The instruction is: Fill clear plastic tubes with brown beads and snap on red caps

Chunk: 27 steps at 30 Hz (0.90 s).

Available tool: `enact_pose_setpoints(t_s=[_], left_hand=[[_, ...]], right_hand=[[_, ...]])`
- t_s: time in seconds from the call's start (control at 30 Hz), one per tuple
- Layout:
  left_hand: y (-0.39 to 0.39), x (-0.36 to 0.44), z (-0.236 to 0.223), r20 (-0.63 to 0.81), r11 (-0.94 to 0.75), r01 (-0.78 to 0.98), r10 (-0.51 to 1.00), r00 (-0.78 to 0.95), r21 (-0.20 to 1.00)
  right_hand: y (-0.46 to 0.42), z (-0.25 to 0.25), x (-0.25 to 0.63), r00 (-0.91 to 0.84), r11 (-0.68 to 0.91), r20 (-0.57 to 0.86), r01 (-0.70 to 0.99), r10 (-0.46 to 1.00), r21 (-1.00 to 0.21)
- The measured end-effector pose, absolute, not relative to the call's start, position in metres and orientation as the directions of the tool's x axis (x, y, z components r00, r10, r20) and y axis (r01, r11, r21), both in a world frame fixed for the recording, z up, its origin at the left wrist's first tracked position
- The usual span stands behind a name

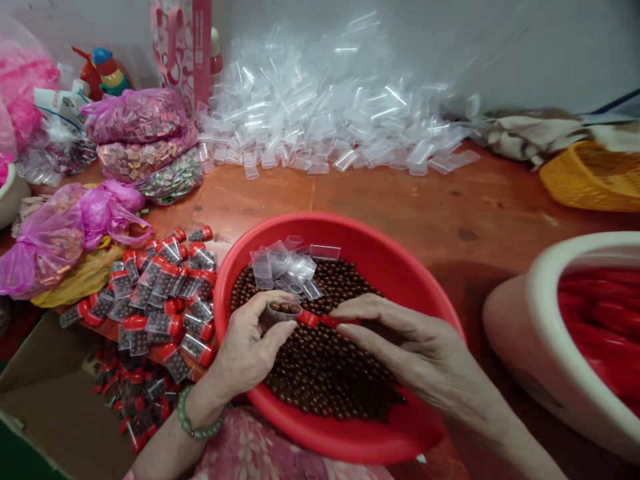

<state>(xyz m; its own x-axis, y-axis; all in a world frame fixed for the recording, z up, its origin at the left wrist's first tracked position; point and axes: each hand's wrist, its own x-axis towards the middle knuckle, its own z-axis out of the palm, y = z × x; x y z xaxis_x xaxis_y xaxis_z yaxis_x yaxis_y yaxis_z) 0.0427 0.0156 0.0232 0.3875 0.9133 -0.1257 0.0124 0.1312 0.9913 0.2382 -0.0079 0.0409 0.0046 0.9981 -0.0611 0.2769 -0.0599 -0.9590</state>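
My left hand [250,340] is closed around a clear plastic tube [276,313], its open mouth facing up and brown balls [285,307] showing inside. Pinched in the fingers of my right hand [400,337] is a red plastic cap [320,320], whose near end is at the rim of the tube; I cannot tell whether they touch. Both hands are above a red basin [405,267] that holds many loose brown balls [320,373]. Several empty clear tubes [285,267] lie on the balls at the basin's far side.
Filled, red-capped tubes [165,287] pile up at left, with more in a cardboard box [55,393] below. A heap of clear tubes [340,113] lies along the wall. Bagged packets [145,120] stand back left. At right are a white tub [520,313] of red pieces and a yellow basket [575,177].
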Motion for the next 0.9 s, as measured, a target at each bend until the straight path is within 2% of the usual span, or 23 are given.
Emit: enact_pose_setpoints(t_s=[0.17, 0.27, 0.4, 0.53, 0.73, 0.9], left_hand=[[0.017, 0.043, 0.019, -0.193, 0.232, -0.059, 0.904, 0.382, 0.971], [0.017, 0.044, 0.020, -0.212, 0.267, -0.104, 0.905, 0.370, 0.958], [0.014, 0.050, 0.024, -0.203, 0.266, -0.160, 0.923, 0.328, 0.951], [0.011, 0.055, 0.027, -0.191, 0.241, -0.171, 0.945, 0.267, 0.955], [0.008, 0.059, 0.024, -0.198, 0.253, -0.269, 0.956, 0.215, 0.929], [0.007, 0.058, 0.024, -0.209, 0.277, -0.303, 0.948, 0.238, 0.912]], right_hand=[[-0.011, 0.031, 0.225, -0.027, -0.219, -0.221, 0.076, 0.975, -0.973], [-0.008, 0.024, 0.217, -0.042, -0.236, -0.238, 0.046, 0.970, -0.971], [-0.008, 0.017, 0.207, 0.083, -0.230, -0.225, 0.049, 0.971, -0.972], [-0.010, 0.011, 0.197, 0.174, -0.329, -0.345, -0.114, 0.922, -0.937], [-0.008, 0.005, 0.176, 0.288, -0.293, -0.433, -0.422, 0.854, -0.858], [-0.013, 0.007, 0.155, 0.279, -0.284, -0.484, -0.535, 0.829, -0.795]])
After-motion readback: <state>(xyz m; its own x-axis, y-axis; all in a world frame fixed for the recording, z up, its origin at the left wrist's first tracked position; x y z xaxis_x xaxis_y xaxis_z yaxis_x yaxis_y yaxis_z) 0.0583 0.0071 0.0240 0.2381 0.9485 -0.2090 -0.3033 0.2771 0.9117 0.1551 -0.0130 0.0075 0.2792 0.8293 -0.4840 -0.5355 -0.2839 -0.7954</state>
